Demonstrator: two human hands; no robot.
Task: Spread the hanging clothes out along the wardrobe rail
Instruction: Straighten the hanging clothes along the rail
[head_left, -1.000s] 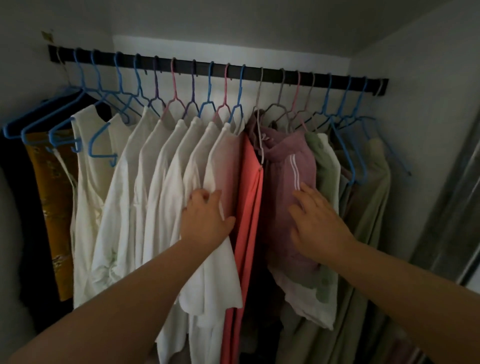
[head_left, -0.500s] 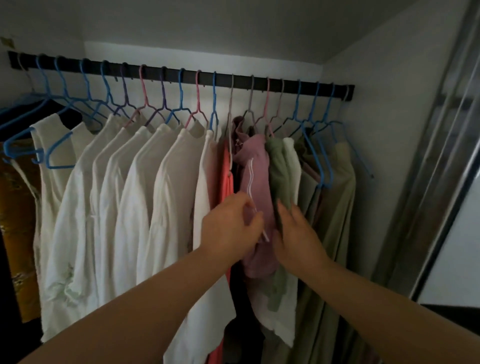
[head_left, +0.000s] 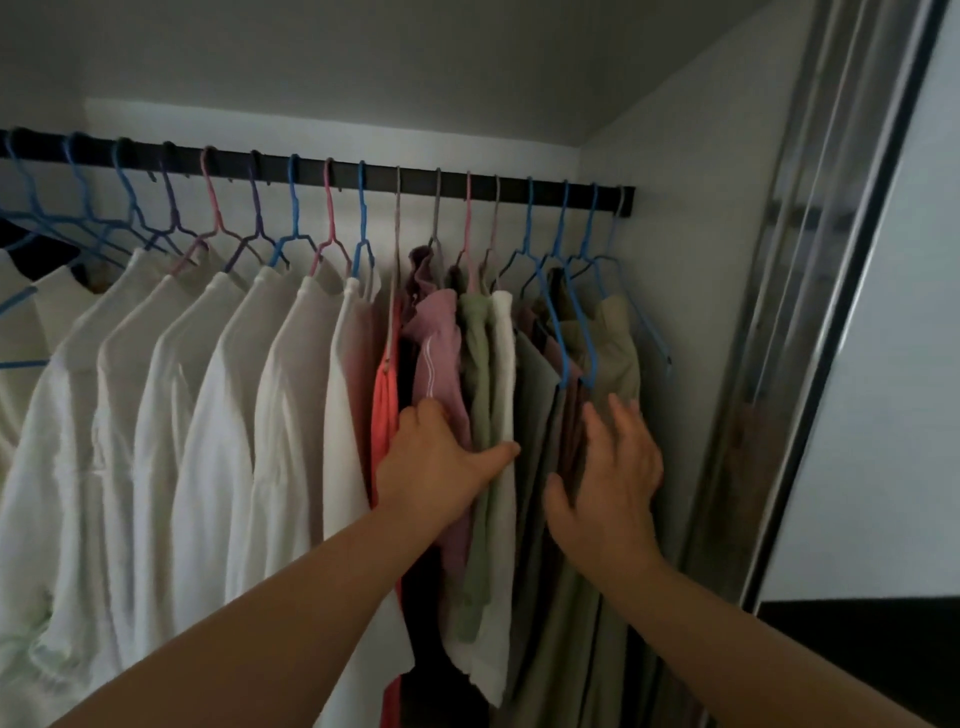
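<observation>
A black rail (head_left: 322, 167) runs across the wardrobe with several coloured hangers on it. Several white shirts (head_left: 208, 415) hang along the left and middle. To their right hang a coral garment (head_left: 385, 410), a mauve garment (head_left: 439, 343), a green one (head_left: 475, 364) and a white one (head_left: 503, 364), then olive and beige clothes (head_left: 618, 338) packed against the right wall. My left hand (head_left: 441, 462) lies flat on the mauve, green and white garments, thumb stretched right. My right hand (head_left: 608, 483) is spread open against the olive clothes.
The wardrobe's right side wall (head_left: 691, 260) stands close to the last hangers. A sliding door frame (head_left: 810, 332) with a shiny metal edge runs down the right. A dark garment (head_left: 36, 254) hangs at the far left.
The view has swung right. Both hands have shifted right along the clothes: my left from the coral and mauve pieces onto the green and white ones, my right onto the olive clothes.
</observation>
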